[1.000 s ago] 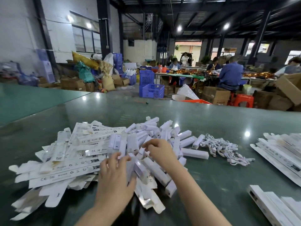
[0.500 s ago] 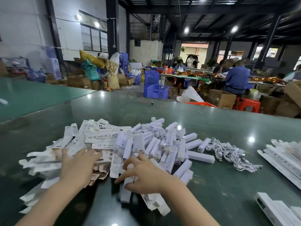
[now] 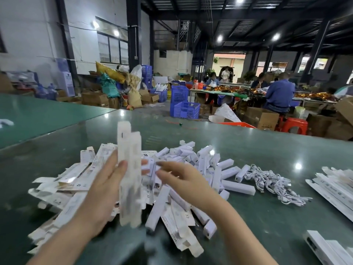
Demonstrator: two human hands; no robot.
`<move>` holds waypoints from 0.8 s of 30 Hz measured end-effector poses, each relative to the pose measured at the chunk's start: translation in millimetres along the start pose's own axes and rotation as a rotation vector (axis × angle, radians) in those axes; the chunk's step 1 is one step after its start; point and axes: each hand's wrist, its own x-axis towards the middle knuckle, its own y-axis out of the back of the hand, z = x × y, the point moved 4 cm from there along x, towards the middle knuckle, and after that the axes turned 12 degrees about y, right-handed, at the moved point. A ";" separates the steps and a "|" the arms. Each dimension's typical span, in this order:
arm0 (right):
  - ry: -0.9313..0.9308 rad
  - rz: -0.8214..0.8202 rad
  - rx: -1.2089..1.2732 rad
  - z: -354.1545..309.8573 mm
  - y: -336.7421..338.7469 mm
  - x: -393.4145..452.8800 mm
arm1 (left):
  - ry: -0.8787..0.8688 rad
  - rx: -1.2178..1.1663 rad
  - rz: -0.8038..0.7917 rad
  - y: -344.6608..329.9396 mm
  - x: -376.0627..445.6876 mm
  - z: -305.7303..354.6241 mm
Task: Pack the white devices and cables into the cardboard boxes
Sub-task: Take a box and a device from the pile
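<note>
Lifting clear of the pile, a flat cardboard box (image 3: 129, 175) is held upright by the left hand (image 3: 104, 190), the fingers curled behind it and one fingertip showing at its near edge, so the left grip is closed on the box; it is blurred, and whether it is already opened out cannot be told. It is presumably raised this way so that an end is presented for filling. The right hand (image 3: 183, 180) is poised just beside the box, over the heap of white devices (image 3: 215, 169), with fingers bent toward the box; whether anything is pinched there cannot be told, since the fingertips are blurred. More unfolded boxes (image 3: 63, 188) are fanned out on the left of the green desk (image 3: 267, 153), touching the heap of devices at the centre, while a tangle of white cables (image 3: 271, 180) is laid to the right of the devices, near but apart. The three supplies are judged to be set side by side so each can be reached in turn. Finished or stacked packs (image 3: 336, 184) are seen at the far right edge.
</note>
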 end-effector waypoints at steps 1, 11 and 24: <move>0.004 0.034 0.071 -10.9 4.8 -1.8 | 0.013 -0.030 -0.042 -11.7 -6.1 -8.5; 0.168 0.056 -0.122 -67.3 4.1 -19.9 | 0.052 -0.233 -0.383 -45.3 -33.5 -50.9; 0.091 0.178 -0.122 -60.1 -2.6 -18.0 | 0.072 -0.081 -0.169 -28.8 -22.5 -53.2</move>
